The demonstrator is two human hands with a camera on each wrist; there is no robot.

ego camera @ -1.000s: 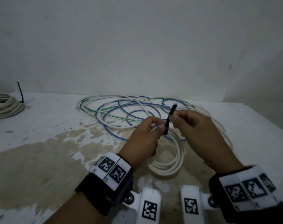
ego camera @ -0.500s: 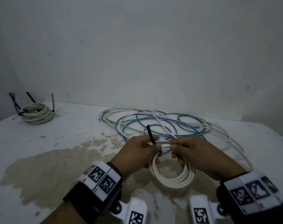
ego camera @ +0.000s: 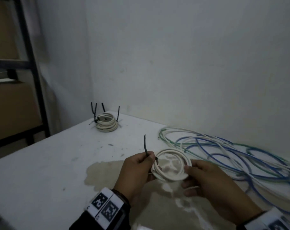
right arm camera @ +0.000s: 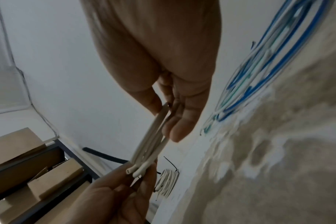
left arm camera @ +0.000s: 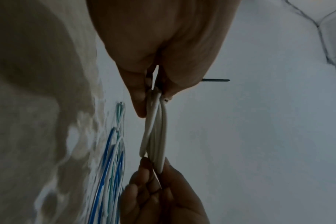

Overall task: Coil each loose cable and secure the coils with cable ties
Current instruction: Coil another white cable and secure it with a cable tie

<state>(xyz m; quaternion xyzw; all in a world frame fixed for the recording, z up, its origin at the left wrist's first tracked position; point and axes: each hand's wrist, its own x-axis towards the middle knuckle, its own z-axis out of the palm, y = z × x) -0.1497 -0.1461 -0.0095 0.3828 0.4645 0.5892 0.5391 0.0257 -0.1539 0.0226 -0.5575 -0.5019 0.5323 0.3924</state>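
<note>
Since the earlier frame, black cable tie point(ego camera: 146, 147) tail swung leftward, pinched by left hand point(ego camera: 137, 170) at springy, light white cable coil point(ego camera: 171, 165). Right hand point(ego camera: 205, 181) grips the opposite rim; hold beside the tie.

A white table point(ego camera: 46, 165), scuffed and marked by a wide brownish stain point(ego camera: 106, 173) across its lower centre, fills the bottom half of the head view. In its far corner, at centre left of the frame, sits a tied white cable coil point(ego camera: 106, 124) with black cable ties point(ego camera: 118, 113) standing up from it. Along the right side, loose blue, green and white cables point(ego camera: 227, 155) sprawl in overlapping loops on the tabletop, reaching the right edge of the frame.
</note>
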